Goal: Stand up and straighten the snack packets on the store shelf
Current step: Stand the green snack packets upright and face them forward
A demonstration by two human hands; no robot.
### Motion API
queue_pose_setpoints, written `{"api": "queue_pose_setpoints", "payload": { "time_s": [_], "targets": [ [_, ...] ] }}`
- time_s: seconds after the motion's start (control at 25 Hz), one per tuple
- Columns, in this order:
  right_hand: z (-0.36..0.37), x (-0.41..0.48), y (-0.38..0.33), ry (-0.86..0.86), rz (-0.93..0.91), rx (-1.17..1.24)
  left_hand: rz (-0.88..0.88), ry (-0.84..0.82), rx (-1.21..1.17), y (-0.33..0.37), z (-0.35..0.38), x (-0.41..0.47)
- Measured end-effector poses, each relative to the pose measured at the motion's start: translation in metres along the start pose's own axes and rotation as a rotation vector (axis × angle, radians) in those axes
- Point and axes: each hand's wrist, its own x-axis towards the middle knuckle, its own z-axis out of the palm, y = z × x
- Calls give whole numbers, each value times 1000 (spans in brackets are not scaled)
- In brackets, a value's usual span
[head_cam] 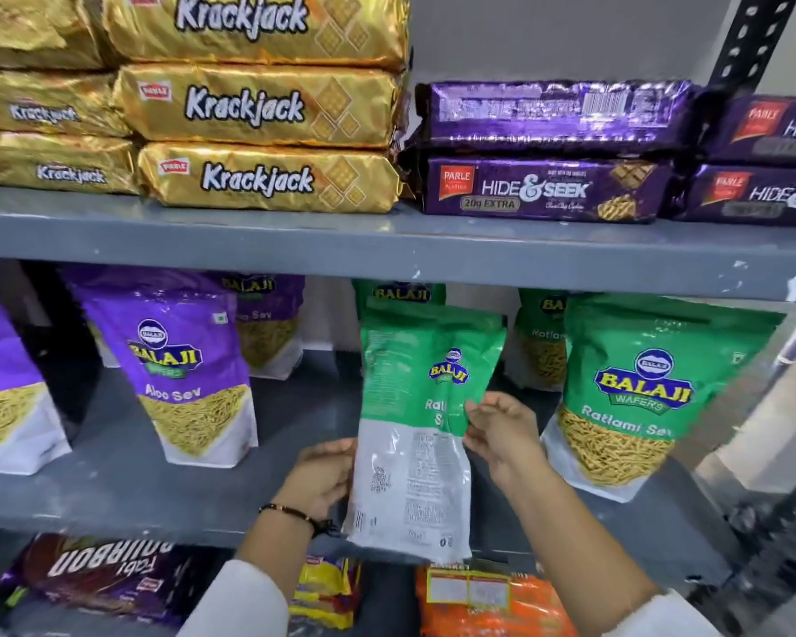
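A green Ratlami Sev packet is upright at the front of the middle shelf, its back panel partly turned toward me and its bottom edge over the shelf lip. My left hand grips its lower left side. Its right edge is pinched by my right hand at mid height. Another green Ratlami Sev packet stands upright to the right. Purple Aloo Sev packets stand upright to the left. More green and purple packets stand behind, partly hidden.
The upper shelf holds stacked gold Krackjack packs and purple Hide & Seek packs. Below are biscuit packs and an orange pack. A black slotted upright stands at the right.
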Motion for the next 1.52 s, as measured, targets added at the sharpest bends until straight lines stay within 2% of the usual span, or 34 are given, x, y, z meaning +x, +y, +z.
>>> {"api": "queue_pose_setpoints", "payload": {
  "time_s": [0.2,0.32,0.44,0.52,0.56,0.64,0.72,0.8,0.92,1.0,1.08,1.16,1.24,1.28,1.36,1.44,1.52],
  "targets": [
    [16,0,-28,-22,-140,20,223,132,-247,21,22,-1],
    [20,-3,-22,-37,-162,78,303,50,-568,22,25,11],
    [19,-2,-9,-110,-180,76,284,116,-552,10,28,0],
    [15,-4,-6,-52,-272,36,272,281,-407,2,30,-6],
    [11,-9,-1,12,-335,16,285,307,-334,1,30,-7],
    [4,-24,15,39,-407,-43,282,250,-310,7,28,-13],
    [7,-43,32,-145,-343,-152,285,147,-301,18,27,-20],
    [15,-48,42,-274,-267,-269,301,122,-257,24,28,-26],
    [20,-45,39,-314,-229,-309,305,290,-249,19,34,-34],
    [19,-44,35,-391,-203,-268,354,437,-74,4,52,-50],
    [16,-42,34,-467,-196,-245,469,348,-11,-20,81,-74],
    [14,-33,33,-424,-287,-392,451,232,82,-39,107,-97],
    [15,-24,30,-307,-350,-512,446,316,257,-42,109,-104],
    [15,-20,29,-270,-354,-462,459,392,255,-35,99,-99],
    [14,-10,28,-278,-320,-278,455,498,72,-11,70,-74],
    [12,2,25,-383,-222,-118,417,438,-145,16,43,-51],
    [10,16,22,-504,-108,-83,358,272,-263,36,33,-46]
  ]
}}
